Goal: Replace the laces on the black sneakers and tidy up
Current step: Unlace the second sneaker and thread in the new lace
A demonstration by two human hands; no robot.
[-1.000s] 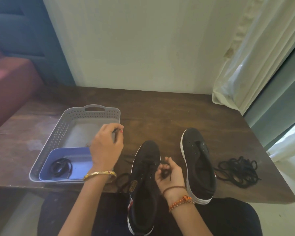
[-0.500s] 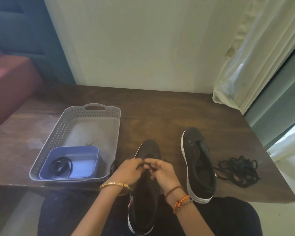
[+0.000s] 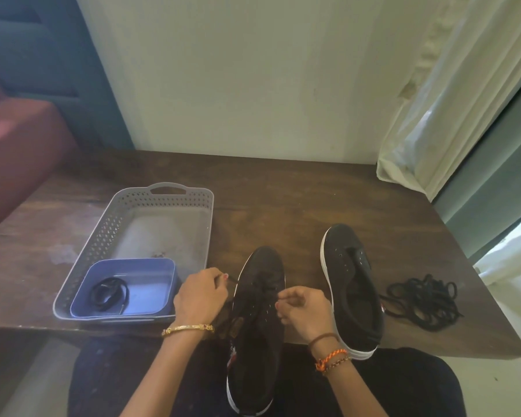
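I pinch a lace end in each hand — left hand [image 3: 200, 296], right hand [image 3: 303, 307] — over the near sneaker [image 3: 257, 323], lacing barely begun. The second sneaker [image 3: 351, 284] sits bare beside the loose laces [image 3: 423, 300]; tidying isn't started, I judge.

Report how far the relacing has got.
Done: the right-side sneaker on the table is stripped of laces, and one coiled lace lies in the blue tub. In hand: the left hand and right hand each pinch a lace end at the near sneaker. Left: finish both sneakers and tidy the lace pile.
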